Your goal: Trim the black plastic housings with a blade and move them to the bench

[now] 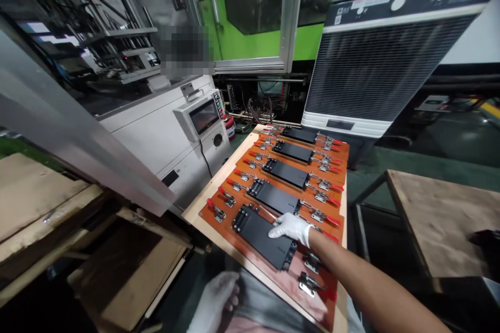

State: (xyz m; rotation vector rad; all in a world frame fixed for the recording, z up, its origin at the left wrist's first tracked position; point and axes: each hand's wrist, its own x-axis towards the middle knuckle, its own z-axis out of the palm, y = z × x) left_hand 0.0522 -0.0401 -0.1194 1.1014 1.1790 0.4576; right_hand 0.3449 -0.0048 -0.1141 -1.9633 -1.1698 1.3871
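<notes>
My right hand (pixel 291 228), in a white glove, reaches over the nearest black rectangular panel (pixel 261 237). Its thumb lies over the panel's surface and its fingers are bent together. A thin rod-like piece (pixel 269 214) runs up to the fingertips; what exactly they grip is not clear. The panel sits on an orange-brown fixture board (pixel 219 226), with toggle clamps with red handles (pixel 216 210) at its left end and more clamps (pixel 310 283) at its right. My left hand (pixel 221 296), also gloved, hangs off the board's near edge, fingers loosely bent and apart, with nothing visible in them.
Several more black panels (pixel 287 173) lie in rows behind, between clamps. A white machine with a screen (pixel 203 116) stands left, an air cooler (pixel 386 57) behind right. Cardboard-topped shelving (pixel 35 197) is at left, a brown-topped table (pixel 433 213) at right.
</notes>
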